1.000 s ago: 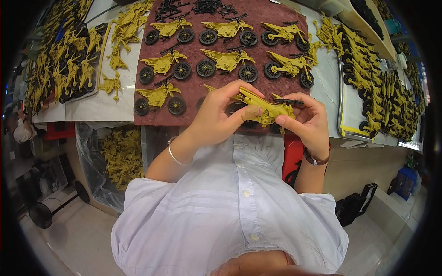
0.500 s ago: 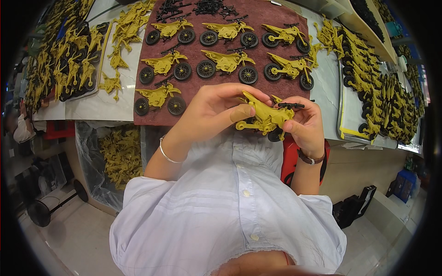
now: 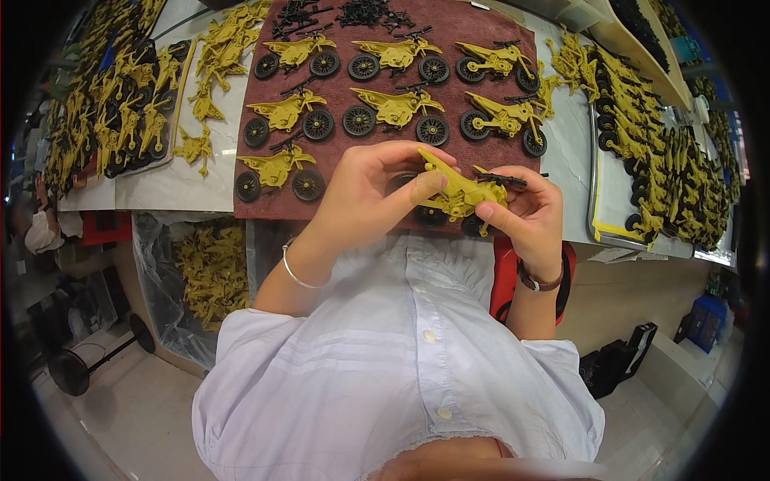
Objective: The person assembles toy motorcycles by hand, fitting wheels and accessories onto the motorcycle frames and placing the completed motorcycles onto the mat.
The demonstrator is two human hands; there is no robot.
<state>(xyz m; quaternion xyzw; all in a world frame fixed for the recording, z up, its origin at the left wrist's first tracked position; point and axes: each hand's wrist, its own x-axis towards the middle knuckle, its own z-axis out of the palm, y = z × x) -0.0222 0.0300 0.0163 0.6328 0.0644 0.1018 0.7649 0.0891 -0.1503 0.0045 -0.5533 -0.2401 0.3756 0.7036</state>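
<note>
Yellow toy dirt bike (image 3: 459, 196) is suspended between both hands, above the near edge of the burgundy towel (image 3: 449, 20). Its long axis runs obliquely: the pointed tail lies left and far, the front end with the black handlebar (image 3: 510, 180) lies right and slightly nearer. Both hands touch it, so neither is nearer: the left hand (image 3: 373, 186) takes the tail half, the right hand (image 3: 531, 215) the front half. Left thumb rests on the near face, fingers arch over the far side; digits are spaced by the body they hold. Right thumb presses the near face of the front, index curled beside the handlebar; the remaining right fingertips are hidden. Forearms converge from near left and near right, wrists bent inward. Dark wheels (image 3: 430, 215) show below the body; whether they belong to the held unit cannot be told. Left of the left hand, a finished-looking bike (image 3: 274, 167) lies on the towel. Farther, two rows of similar bikes (image 3: 393, 106) extend across it; black parts (image 3: 370, 12) lie at its far end.
</note>
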